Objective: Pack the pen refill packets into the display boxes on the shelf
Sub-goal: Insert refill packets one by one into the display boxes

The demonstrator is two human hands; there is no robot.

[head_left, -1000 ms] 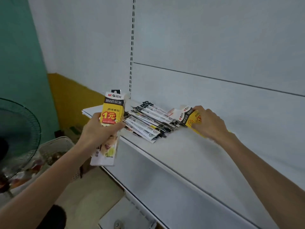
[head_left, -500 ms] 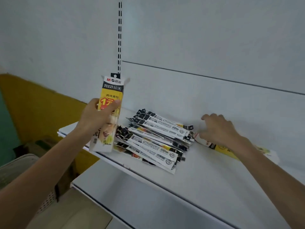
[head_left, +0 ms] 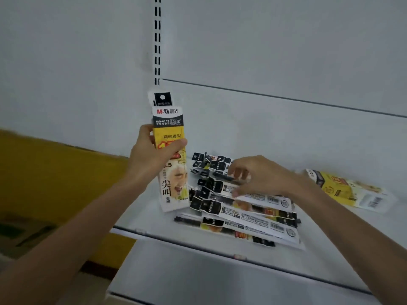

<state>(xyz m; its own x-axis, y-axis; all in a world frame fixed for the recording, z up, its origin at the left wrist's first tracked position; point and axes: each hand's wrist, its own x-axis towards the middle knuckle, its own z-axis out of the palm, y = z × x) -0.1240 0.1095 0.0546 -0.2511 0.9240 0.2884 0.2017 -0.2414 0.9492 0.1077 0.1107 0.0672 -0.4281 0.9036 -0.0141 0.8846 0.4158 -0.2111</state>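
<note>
My left hand [head_left: 152, 155] grips a tall yellow, white and black display box [head_left: 172, 172], held upright with its base on the white shelf [head_left: 220, 252]. A black packet tab sticks out of the box's open top. Just right of it lies a pile of several long pen refill packets [head_left: 246, 214]. My right hand [head_left: 257, 177] is over the top of that pile, fingers curled down onto the upper packets; whether it holds one I cannot tell. A second display box [head_left: 345, 190] lies flat on the shelf at the right.
The white back panel [head_left: 264, 51] has a slotted upright [head_left: 157, 40]. A lower white shelf [head_left: 220, 282] juts out beneath. A yellow wall band [head_left: 55, 172] lies to the left.
My right hand left the flat box at the right and moved left onto the packet pile. My left hand still holds the upright box, now set on the shelf beside the pile.
</note>
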